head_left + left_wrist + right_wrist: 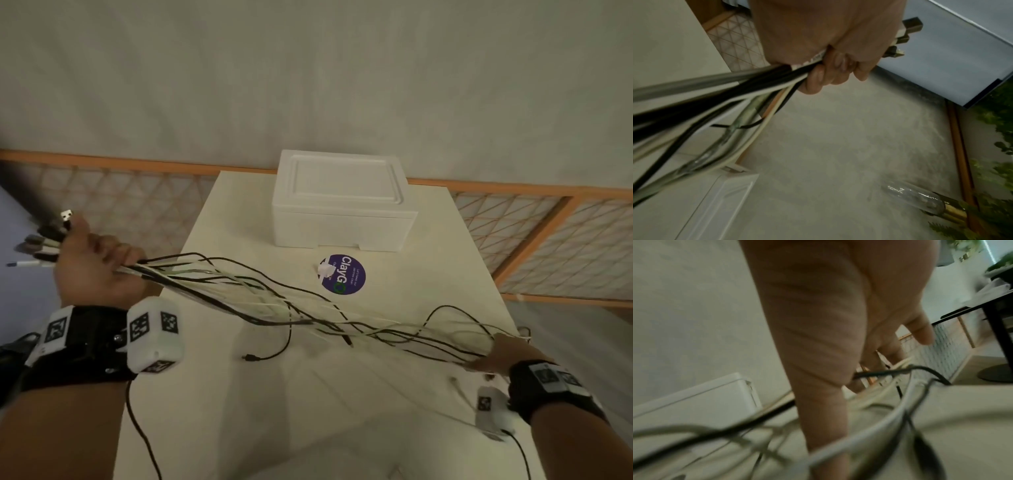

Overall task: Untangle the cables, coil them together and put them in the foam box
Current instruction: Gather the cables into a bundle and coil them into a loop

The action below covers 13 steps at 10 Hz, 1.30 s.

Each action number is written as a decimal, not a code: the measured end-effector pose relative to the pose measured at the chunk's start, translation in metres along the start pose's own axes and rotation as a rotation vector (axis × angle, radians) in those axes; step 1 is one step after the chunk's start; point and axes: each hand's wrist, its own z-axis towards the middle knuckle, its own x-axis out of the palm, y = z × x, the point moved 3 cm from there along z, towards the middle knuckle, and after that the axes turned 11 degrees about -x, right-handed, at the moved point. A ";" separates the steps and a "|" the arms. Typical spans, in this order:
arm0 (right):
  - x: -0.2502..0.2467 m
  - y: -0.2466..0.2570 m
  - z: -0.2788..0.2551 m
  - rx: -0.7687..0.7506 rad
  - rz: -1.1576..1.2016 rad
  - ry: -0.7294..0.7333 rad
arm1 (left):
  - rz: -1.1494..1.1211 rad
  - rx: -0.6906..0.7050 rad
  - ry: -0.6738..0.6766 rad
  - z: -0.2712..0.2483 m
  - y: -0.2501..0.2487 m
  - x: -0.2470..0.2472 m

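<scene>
A bundle of black and white cables (274, 301) stretches across the white table (394, 428) between my two hands. My left hand (96, 263) is raised off the table's left side and grips one end in a fist (828, 48); several plugs (66, 216) stick out past it. My right hand (503, 353) is low at the table's right edge, and the cables (879, 373) run between its thumb and fingers (818, 321). The white foam box (342, 202) stands at the back of the table with its lid on.
A round purple sticker (349, 277) lies in front of the box with a small white piece (325, 270) on it. A loose black plug end (245, 357) rests mid-table. A wood lattice screen (548, 240) runs behind the table, under a plain wall.
</scene>
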 end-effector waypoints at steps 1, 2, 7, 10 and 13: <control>-0.038 0.039 -0.026 -0.044 -0.083 0.062 | -0.066 -0.037 0.093 0.004 0.029 0.007; -0.071 0.114 -0.045 -0.336 -0.039 -0.071 | 0.057 -0.075 0.175 -0.003 0.070 0.022; -0.059 0.325 -0.110 -1.262 0.522 -0.264 | 0.804 0.076 0.572 -0.071 0.138 0.051; -0.056 0.317 -0.112 -1.038 0.057 -0.342 | 0.264 -0.199 0.758 -0.047 0.137 0.039; -0.057 0.325 -0.114 -0.945 0.129 -0.208 | 0.674 0.203 0.546 -0.063 0.146 0.044</control>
